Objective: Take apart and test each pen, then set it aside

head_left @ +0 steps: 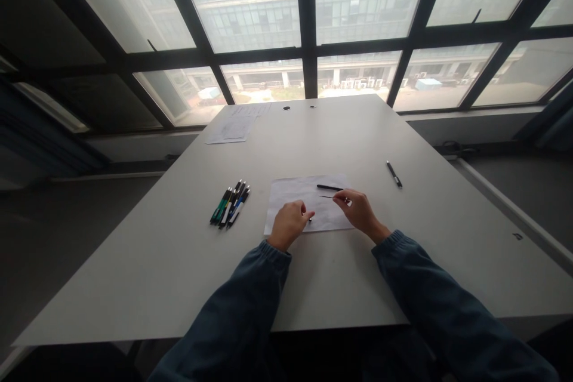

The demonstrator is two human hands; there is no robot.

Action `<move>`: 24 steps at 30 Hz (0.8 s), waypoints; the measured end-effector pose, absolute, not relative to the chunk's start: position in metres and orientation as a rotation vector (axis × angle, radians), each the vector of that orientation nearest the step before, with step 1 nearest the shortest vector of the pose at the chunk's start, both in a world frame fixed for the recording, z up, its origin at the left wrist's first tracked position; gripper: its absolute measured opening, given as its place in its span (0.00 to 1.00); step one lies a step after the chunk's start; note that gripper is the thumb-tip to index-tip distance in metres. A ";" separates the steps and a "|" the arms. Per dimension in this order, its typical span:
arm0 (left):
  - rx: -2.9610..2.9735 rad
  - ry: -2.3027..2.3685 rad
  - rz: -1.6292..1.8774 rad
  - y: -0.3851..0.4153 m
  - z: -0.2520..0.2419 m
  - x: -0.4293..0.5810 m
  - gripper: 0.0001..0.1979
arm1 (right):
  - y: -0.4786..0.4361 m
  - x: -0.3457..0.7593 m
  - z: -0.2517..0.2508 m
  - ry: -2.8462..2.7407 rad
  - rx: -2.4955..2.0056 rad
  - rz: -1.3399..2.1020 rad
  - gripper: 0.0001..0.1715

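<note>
A sheet of white paper (280,194) lies on the table under both hands. My right hand (358,210), over its right part, pinches a thin dark pen refill (326,196) that points left. Just beyond those fingertips a black pen barrel (329,187) rests on the sheet. My left hand (289,224) is curled closed at the sheet's lower left, thumb toward the right. A small dark tip (310,220) shows below that thumb; what the fingers hold is mostly hidden.
Several pens (230,205) lie bunched left of the paper. One dark pen (394,174) lies alone to the right. Printed sheets (230,129) are at the table's far left. The white table (340,274) reaches toward large windows. A small dark mark (517,236) is near its right edge.
</note>
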State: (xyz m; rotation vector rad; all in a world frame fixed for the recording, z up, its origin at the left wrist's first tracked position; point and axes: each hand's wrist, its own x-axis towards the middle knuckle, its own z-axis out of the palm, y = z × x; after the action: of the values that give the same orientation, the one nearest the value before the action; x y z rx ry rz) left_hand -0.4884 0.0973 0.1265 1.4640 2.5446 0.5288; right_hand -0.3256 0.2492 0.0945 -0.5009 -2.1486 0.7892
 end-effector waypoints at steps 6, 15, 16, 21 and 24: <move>1.589 2.383 0.658 0.104 0.109 -0.487 0.05 | 0.249 -0.326 0.095 -2.152 -0.495 0.793 0.06; 1.553 2.259 1.096 0.109 0.115 -0.498 0.05 | 0.249 -0.327 0.095 -2.140 -0.491 0.786 0.08; 1.490 2.231 1.198 0.110 0.116 -0.500 0.06 | 0.249 -0.327 0.095 -2.139 -0.490 0.787 0.08; 1.068 1.954 1.580 0.114 0.115 -0.500 0.17 | 0.249 -0.327 0.096 -2.134 -0.483 0.803 0.07; 0.973 1.863 1.639 0.114 0.117 -0.496 0.17 | 0.248 -0.327 0.098 -2.132 -0.470 0.808 0.07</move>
State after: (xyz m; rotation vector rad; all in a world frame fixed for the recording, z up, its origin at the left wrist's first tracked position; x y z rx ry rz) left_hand -0.4956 0.1144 0.1165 0.9727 1.8634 1.6388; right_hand -0.3272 0.2476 0.0979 -0.4696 -2.1318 0.8080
